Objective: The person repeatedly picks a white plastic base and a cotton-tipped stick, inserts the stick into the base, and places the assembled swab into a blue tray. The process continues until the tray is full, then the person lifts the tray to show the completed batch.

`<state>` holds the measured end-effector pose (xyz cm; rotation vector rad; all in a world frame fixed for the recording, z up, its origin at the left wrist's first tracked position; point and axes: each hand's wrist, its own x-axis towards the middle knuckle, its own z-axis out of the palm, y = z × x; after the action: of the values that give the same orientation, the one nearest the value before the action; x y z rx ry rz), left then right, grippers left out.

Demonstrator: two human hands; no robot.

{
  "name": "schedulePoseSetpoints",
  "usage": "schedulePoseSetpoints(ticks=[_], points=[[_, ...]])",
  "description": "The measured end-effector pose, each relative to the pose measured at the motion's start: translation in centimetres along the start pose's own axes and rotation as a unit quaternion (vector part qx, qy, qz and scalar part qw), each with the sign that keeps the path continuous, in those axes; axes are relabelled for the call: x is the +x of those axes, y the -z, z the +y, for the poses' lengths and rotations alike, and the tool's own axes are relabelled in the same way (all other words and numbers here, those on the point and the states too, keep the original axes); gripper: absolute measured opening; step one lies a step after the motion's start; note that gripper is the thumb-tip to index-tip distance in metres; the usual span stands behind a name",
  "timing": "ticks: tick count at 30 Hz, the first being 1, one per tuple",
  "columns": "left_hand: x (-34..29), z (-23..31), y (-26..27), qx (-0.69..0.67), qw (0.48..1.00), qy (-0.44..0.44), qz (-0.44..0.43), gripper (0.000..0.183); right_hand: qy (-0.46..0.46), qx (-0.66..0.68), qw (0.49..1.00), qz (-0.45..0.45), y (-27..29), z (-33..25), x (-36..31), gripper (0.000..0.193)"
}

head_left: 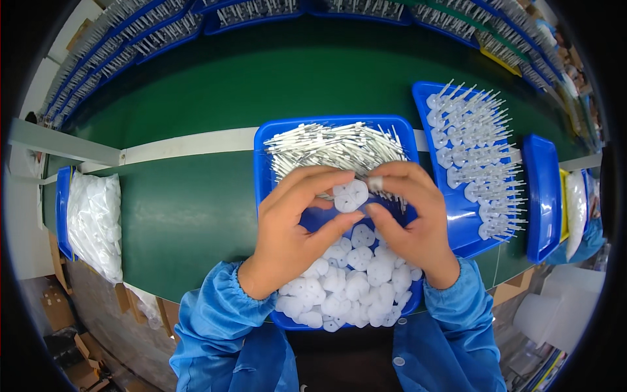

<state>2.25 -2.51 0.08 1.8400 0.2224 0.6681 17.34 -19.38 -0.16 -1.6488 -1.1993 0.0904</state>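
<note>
My left hand (290, 219) pinches a round, translucent white plastic disc (351, 196) between thumb and fingers. Close by on its right, my right hand (415, 219) has its thumb and fingers curled toward each other; a small whitish patch shows at the fingertips, too blurred to name. Both hands are over a blue tray (263, 140). Its far part holds a heap of thin white rods with grey metal ends (333, 147), its near part a pile of loose white discs (346, 287). The hands hide the middle of the tray.
To the right, a blue tray (457, 225) bears rows of discs with rods standing in them (473, 157). Beyond it is another blue tray (542, 196). A bag of white parts (95, 222) lies at the left edge. Filled blue trays (255, 13) line the green table's (261, 72) far side.
</note>
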Motion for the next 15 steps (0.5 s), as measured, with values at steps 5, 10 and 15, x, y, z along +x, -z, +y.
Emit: schedulePoseSetpoints(ticks=[5, 10, 15], points=[[-0.10, 0.16, -0.26, 0.101, 0.991, -0.090, 0.018, 0.046, -0.113, 0.182, 0.974, -0.068, 0.62, 0.10, -0.53, 0.042], [-0.22, -0.19, -0.47, 0.123, 0.982, -0.141, 0.000, 0.048, -0.146, 0.234, 0.959, -0.066, 0.48, 0.32, -0.97, 0.034], [-0.21, -0.30, -0.60, 0.129, 0.979, -0.160, 0.008, 0.047, -0.167, 0.321, 0.929, -0.083, 0.43, 0.14, -0.75, 0.031]])
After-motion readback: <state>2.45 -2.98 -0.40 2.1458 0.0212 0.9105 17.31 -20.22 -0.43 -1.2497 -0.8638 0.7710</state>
